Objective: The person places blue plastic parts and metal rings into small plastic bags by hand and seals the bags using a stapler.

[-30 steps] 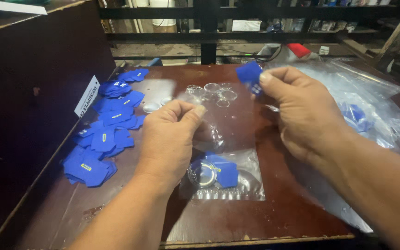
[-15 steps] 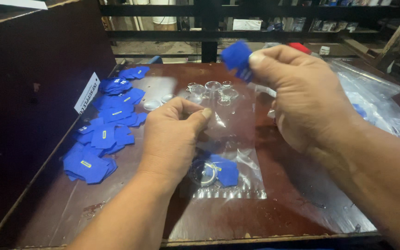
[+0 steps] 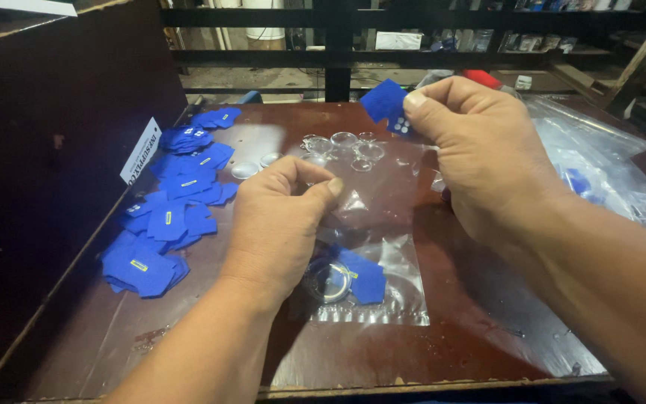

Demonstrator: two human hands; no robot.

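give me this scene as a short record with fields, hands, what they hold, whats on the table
left hand: pinches the top edge of a clear plastic bag
right hand: holds a blue cloth piece between thumb and fingers, above the table
bag contents: a round clear lens and a blue cloth piece
table: dark red-brown wood, glossy
left side of table: pile of blue cloth pieces
centre back: loose clear round lenses
right side: heap of clear plastic bags

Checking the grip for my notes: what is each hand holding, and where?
Right hand pinches a blue cloth piece by its lower edge; left hand pinches the clear plastic bag near its top.
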